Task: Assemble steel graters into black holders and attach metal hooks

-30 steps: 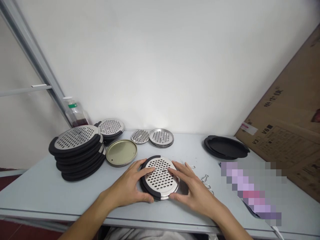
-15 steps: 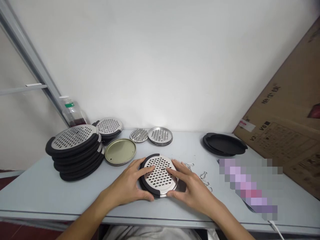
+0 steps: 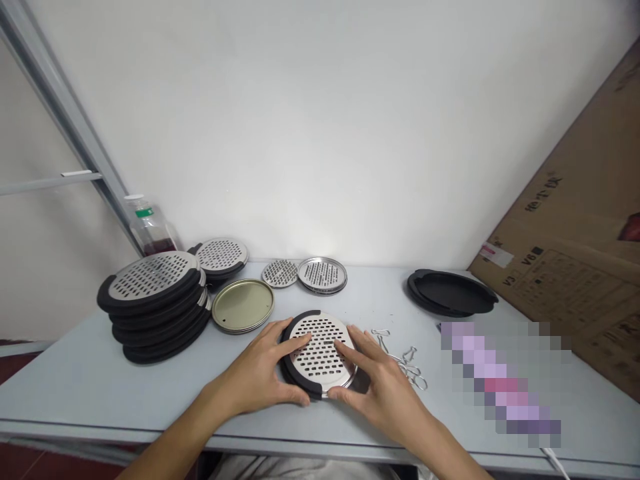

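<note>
A round metal grater disc (image 3: 323, 357) with a black rim along its left side lies near the front middle of the table. My left hand (image 3: 263, 367) grips its left edge, index finger on the perforated top and thumb at the lower rim. From the right, my right hand (image 3: 377, 373) holds the opposite edge in the same way. The disc's underside is hidden. Several metal wire clips (image 3: 411, 355) lie just right of my right hand. A gold-coloured round lid (image 3: 243, 305) rests behind my left hand.
At left are a stack of black-rimmed graters (image 3: 155, 277), another grater (image 3: 221, 255) and a bottle (image 3: 153, 230). Small grater plates (image 3: 280, 273) (image 3: 323, 275) lie at the back. Rightward are black rings (image 3: 450, 293), a blurred purple item (image 3: 495, 380) and a cardboard box (image 3: 565, 233).
The view has shifted slightly. My right thumb has moved a little left along the disc's lower edge; both hands still hold the disc.
</note>
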A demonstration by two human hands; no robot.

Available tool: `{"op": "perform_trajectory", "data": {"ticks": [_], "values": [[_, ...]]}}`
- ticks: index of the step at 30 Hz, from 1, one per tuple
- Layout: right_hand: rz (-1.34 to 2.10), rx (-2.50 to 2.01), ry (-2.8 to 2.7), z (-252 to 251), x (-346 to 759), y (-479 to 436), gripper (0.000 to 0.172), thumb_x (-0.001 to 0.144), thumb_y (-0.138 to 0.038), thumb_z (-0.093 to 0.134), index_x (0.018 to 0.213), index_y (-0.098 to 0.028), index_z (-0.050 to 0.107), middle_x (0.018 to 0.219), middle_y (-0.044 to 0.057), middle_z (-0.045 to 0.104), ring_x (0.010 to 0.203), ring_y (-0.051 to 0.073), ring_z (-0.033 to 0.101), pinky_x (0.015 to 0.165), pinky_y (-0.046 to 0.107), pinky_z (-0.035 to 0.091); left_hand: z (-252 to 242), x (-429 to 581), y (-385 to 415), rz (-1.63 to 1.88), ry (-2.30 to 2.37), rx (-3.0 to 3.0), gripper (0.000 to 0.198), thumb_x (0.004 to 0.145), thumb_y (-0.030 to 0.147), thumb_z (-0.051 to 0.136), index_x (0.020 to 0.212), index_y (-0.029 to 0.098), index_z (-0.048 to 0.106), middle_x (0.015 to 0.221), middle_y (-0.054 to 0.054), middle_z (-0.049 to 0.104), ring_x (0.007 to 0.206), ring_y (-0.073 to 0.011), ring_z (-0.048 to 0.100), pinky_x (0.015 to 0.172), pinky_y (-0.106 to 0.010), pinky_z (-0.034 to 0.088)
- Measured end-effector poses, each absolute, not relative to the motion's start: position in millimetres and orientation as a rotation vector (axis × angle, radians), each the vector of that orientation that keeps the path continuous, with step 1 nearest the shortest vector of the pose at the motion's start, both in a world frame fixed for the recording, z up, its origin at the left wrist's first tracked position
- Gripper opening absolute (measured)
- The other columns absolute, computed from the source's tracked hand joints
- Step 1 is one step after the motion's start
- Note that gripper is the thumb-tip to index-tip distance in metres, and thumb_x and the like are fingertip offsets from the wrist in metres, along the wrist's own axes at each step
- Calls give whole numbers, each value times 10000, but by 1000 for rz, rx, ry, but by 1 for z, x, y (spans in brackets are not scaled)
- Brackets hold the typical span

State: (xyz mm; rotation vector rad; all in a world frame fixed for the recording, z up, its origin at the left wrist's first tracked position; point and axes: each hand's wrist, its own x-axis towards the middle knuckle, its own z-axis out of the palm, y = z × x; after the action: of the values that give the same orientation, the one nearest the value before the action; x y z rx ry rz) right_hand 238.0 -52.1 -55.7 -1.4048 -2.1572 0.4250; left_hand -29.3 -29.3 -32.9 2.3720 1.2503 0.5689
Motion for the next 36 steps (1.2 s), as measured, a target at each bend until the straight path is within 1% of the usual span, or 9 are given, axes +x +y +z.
{"op": "perform_trajectory", "data": {"ticks": [5,11,15,17,21,26,31,34,36], "values": [[473,-1438,-2146,-55,240,-50,753,719,-622,758,1349,-235,616,1545,162,404,1429,425,338,1135,643,332,-34,-29,-30,560,1269,2361,926,573,589,868,1403,338,541,1534,-121,378,1397,-393,381,1148,-574,338],[523,-1416,-2162,-55,246,-49,793,726,-651,732,1411,-302,538,1589,106,332,1487,442,151,1146,693,252,-39,-30,-31,540,1242,2382,1022,573,538,889,1469,345,436,1583,-120,286,1444,-394,304,1161,-578,321],[496,-1365,-2238,-57,248,-51,921,686,-583,801,1485,-339,414,1610,107,273,1495,447,86,1150,720,174,-40,-31,-30,573,1235,2423,957,619,508,877,1459,347,447,1616,-118,231,1471,-402,242,1153,-613,313],[476,-1358,-2235,-59,249,-51,919,697,-517,817,1494,-340,393,1604,109,286,1500,435,75,1154,716,165,-40,-31,-29,630,1192,2468,927,619,476,887,1438,339,476,1617,-110,249,1473,-391,245,1155,-610,316],[450,-1306,-2219,-60,250,-51,849,750,-428,791,1492,-333,389,1573,111,355,1489,375,216,1190,667,122,-38,-32,-27,697,1074,2530,825,633,441,889,1378,326,552,1541,-98,423,1456,-356,311,1156,-593,331],[476,-1323,-2186,-60,252,-49,853,766,-342,770,1511,-338,355,1560,100,389,1465,372,288,1181,660,198,-33,-34,-25,780,1039,2482,697,674,525,839,1298,289,637,1429,-118,565,1406,-367,408,1120,-604,375],[320,-1125,-2082,-63,255,-42,496,922,-203,560,1403,-302,493,1359,90,617,1269,278,573,1165,591,316,-32,-37,-22,1049,986,2363,632,706,623,752,1199,231,698,1244,-127,701,1248,-340,594,1065,-508,473],[274,-1080,-1998,-62,255,-41,368,927,-236,582,1291,-290,573,1225,77,693,1139,272,651,1107,549,412,-31,-37,-24,1205,967,2264,612,729,650,707,1158,213,714,1125,-114,752,1075,-295,700,971,-409,550],[281,-1081,-1931,-59,254,-43,321,931,-255,587,1251,-279,593,1148,73,716,1066,264,674,1021,485,496,-29,-36,-26,1253,983,2235,546,743,589,749,1134,209,721,1050,-92,772,959,-260,732,884,-350,585]]}}
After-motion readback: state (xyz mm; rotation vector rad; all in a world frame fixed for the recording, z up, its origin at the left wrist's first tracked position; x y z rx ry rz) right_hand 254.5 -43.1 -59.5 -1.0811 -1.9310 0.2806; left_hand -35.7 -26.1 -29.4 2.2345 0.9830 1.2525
